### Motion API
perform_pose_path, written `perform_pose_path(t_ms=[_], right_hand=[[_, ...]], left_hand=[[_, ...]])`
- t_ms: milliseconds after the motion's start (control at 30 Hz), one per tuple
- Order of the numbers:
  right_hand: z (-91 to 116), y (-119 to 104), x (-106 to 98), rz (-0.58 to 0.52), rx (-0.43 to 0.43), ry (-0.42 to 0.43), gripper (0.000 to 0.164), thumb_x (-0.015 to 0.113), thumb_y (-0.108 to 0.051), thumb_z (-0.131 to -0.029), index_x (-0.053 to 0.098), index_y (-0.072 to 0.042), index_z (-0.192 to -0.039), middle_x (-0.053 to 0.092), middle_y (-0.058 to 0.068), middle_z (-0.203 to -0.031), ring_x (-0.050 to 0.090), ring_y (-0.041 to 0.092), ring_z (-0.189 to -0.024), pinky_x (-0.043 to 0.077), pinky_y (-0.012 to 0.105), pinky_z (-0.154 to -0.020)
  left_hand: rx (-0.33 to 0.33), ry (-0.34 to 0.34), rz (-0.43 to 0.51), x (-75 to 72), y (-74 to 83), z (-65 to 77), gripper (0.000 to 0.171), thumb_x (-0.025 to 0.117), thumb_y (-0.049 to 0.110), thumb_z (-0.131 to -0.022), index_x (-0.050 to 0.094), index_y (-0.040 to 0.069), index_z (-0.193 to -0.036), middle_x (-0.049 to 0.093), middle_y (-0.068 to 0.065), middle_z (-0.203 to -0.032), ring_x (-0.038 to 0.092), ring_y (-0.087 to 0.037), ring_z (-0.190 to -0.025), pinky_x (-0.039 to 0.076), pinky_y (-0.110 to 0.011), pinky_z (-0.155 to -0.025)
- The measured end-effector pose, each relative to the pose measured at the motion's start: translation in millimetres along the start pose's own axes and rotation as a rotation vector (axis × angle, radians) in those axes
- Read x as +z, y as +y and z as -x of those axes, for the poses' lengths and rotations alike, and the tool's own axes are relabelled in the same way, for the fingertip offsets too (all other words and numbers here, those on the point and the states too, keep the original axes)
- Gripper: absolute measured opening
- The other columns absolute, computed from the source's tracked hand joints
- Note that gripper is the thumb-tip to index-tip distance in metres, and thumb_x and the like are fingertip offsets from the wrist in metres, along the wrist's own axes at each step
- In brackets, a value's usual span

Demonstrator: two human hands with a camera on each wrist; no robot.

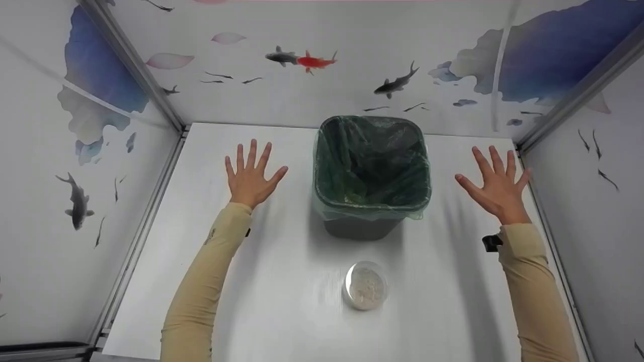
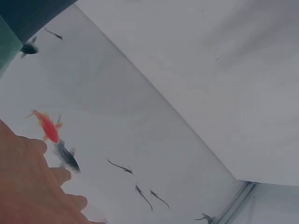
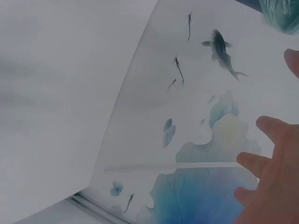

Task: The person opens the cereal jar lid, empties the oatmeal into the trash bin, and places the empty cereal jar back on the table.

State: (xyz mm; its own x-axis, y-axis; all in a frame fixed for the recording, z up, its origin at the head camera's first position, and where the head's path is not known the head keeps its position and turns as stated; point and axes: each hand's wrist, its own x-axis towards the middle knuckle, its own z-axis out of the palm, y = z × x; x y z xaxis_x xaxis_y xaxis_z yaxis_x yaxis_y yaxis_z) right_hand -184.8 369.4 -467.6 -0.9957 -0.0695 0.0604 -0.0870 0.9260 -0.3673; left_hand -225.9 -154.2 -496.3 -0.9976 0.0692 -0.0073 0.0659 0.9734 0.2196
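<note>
My left hand (image 1: 250, 178) is spread, fingers straight and apart, left of a dark bin (image 1: 362, 229). A translucent green bag (image 1: 370, 211) lines the bin and folds over its rim. On the bin's other side, my right hand (image 1: 498, 191) is spread the same way. Neither hand holds anything. Nearer me, in front of the bin, a small round clear container (image 1: 366, 285) with pale contents stands on the white table; what the contents are I cannot tell. In the right wrist view, a corner of the green bag (image 3: 282, 16) shows beyond my fingers.
White panels with painted fish (image 1: 396, 83) and blue shapes close in the table (image 1: 282, 311) at the back and both sides. Metal rails (image 1: 143, 226) run along its side edges. A black device (image 1: 492, 243) sits at my right wrist.
</note>
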Motion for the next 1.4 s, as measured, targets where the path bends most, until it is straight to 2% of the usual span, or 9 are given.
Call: perform_pose_path(t_ms=[133,233,333,433,567,667,867,1167,1400], right_hand=[[8.7,1.3,13.4,-0.047,-0.084,0.033,0.072,0.061,-0.041,-0.093,0.031,-0.008,-0.150,0.022,0.029,-0.151,0.001,0.048,-0.141,-0.011,0.070,-0.102],[16.2,1.9,26.5,-0.082,-0.149,0.053,0.062,0.067,-0.022,-0.090,0.041,-0.001,-0.142,0.037,0.031,-0.140,0.020,0.052,-0.135,0.007,0.072,-0.103],[26.0,1.4,39.8,-0.132,-0.176,0.034,0.049,0.067,-0.011,-0.090,0.049,0.006,-0.133,0.048,0.031,-0.130,0.038,0.051,-0.124,0.027,0.068,-0.098],[37.6,0.8,53.4,-0.184,-0.176,-0.002,0.039,0.065,-0.006,-0.091,0.055,0.009,-0.125,0.054,0.031,-0.124,0.048,0.048,-0.115,0.038,0.061,-0.093],[52.9,0.2,73.9,-0.223,-0.170,-0.040,0.032,0.064,-0.004,-0.092,0.059,0.009,-0.120,0.057,0.029,-0.119,0.054,0.045,-0.109,0.043,0.059,-0.089],[63.5,-0.7,90.1,-0.247,-0.159,-0.060,0.031,0.064,-0.004,-0.091,0.059,0.008,-0.119,0.058,0.027,-0.118,0.056,0.043,-0.106,0.045,0.057,-0.087],[85.6,-3.8,115.5,-0.298,-0.107,-0.111,0.037,0.064,-0.005,-0.092,0.056,0.008,-0.125,0.058,0.025,-0.121,0.056,0.041,-0.108,0.045,0.056,-0.088],[102.8,-1.6,126.5,-0.350,-0.108,-0.097,0.048,0.064,-0.003,-0.091,0.046,0.007,-0.135,0.057,0.027,-0.122,0.057,0.041,-0.107,0.047,0.055,-0.086],[109.4,-0.7,129.5,-0.365,-0.089,-0.096,0.051,0.064,-0.004,-0.092,0.043,0.005,-0.138,0.057,0.026,-0.121,0.057,0.041,-0.107,0.047,0.055,-0.085]], left_hand=[[0.025,-0.042,0.012,18.2,-1.6,11.6,0.084,0.036,0.073,-0.090,0.012,0.027,-0.156,0.001,-0.008,-0.161,-0.004,-0.035,-0.145,-0.009,-0.059,-0.110],[0.047,-0.082,0.023,36.8,-3.1,24.6,0.087,0.042,0.071,-0.089,0.014,0.024,-0.156,0.005,-0.011,-0.160,0.000,-0.036,-0.145,-0.007,-0.060,-0.110],[0.087,-0.098,0.055,58.2,-2.3,40.7,0.089,0.051,0.067,-0.087,0.025,0.014,-0.154,0.016,-0.017,-0.158,0.009,-0.038,-0.144,-0.002,-0.060,-0.110],[0.163,-0.102,0.091,80.8,1.7,59.1,0.089,0.063,0.059,-0.085,0.036,0.003,-0.148,0.029,-0.022,-0.152,0.020,-0.039,-0.141,0.009,-0.059,-0.111],[0.294,-0.178,0.149,109.2,12.4,82.3,0.085,0.081,0.037,-0.078,0.041,-0.004,-0.142,0.037,-0.025,-0.146,0.030,-0.041,-0.137,0.022,-0.056,-0.109],[0.383,-0.245,0.172,127.7,24.5,96.0,0.088,0.087,0.025,-0.072,0.041,-0.004,-0.141,0.040,-0.024,-0.145,0.034,-0.039,-0.135,0.029,-0.054,-0.106],[0.536,-0.262,0.221,155.7,54.1,116.5,0.092,0.088,0.031,-0.069,0.041,-0.002,-0.140,0.046,-0.020,-0.139,0.042,-0.034,-0.129,0.037,-0.049,-0.100],[0.662,-0.480,0.381,175.5,84.3,122.2,0.112,0.089,0.041,-0.065,0.026,0.007,-0.151,0.033,-0.007,-0.152,0.032,-0.021,-0.138,0.032,-0.041,-0.107],[0.728,-0.537,0.464,188.3,97.2,119.5,0.114,0.092,0.041,-0.061,0.027,0.013,-0.151,0.034,0.000,-0.152,0.032,-0.012,-0.136,0.026,-0.034,-0.107]])
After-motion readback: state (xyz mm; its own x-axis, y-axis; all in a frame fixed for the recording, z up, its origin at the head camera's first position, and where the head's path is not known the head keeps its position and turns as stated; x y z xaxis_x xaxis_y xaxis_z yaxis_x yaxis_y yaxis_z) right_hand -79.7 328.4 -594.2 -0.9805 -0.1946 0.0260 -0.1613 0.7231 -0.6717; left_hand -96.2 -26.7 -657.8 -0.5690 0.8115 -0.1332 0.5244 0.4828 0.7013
